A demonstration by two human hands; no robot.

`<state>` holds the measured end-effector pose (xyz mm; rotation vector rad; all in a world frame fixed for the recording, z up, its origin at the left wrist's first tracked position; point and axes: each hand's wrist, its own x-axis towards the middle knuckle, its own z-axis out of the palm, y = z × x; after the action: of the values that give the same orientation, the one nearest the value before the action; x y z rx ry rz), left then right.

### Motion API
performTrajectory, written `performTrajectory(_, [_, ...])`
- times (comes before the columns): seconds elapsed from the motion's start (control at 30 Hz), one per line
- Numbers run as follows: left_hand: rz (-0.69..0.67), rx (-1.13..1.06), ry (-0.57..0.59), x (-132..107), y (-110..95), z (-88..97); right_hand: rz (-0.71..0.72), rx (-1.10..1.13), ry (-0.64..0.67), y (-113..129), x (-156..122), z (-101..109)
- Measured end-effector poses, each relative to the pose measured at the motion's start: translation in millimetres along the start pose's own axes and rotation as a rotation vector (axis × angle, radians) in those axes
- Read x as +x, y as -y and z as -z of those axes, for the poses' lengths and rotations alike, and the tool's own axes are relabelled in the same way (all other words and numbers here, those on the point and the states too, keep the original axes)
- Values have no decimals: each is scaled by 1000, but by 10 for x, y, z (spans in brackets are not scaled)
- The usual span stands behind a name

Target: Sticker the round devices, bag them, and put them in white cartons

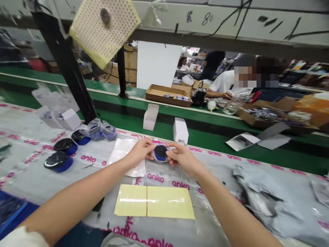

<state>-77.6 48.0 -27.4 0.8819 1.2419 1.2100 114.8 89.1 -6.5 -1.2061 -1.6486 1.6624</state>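
From where I stand, the piece being handled is a round blue-and-black disc in clear plastic, held up just over the bench between the person's two hands. The left hand has its grip closed on the disc's left edge, the right hand on its right edge, thumbs and fingers pinching from either side. The black face is turned up and back toward the person, with blue showing around the rim; being round, it shows me no clear long axis.

Under the left hand lies a flat stack of white sleeves. Nearer the person is a yellow strip, its long axis running left to right, with a brown band crossing it. Off to the left, three black-topped blue discs sit in a slanting row, and beyond them are some bagged blue pieces.

Past the hands, an open white box and another white box stand upright on a green surface. Across from us, a co-worker in a white top is busy near a cardboard tray.
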Motion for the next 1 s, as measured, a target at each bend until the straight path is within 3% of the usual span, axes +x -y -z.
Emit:
performTrajectory(0.13, [-53,115,-10,-16,-119,-15,57,4,-41,43,-60,18])
performTrajectory(0.3, [-107,242,5,-111,-387,-17,170,-144,-105,271,-148,72])
performTrajectory(0.43, [-56,541,49,-149,-589,35,230,-416,-140,372,-186,98])
performTrajectory(0.57, [-71,791,117,-140,-717,71,213,-483,-114,335,-156,95])
performTrajectory(0.67, [-123,919,105,-118,-705,65,190,-527,-61,248,-110,106])
performTrajectory(0.83, [-193,869,136,-83,-476,47,202,-557,3,98,-114,96])
performTrajectory(1.0, [-168,814,157,-64,-443,49,203,-745,19,27,-28,-137])
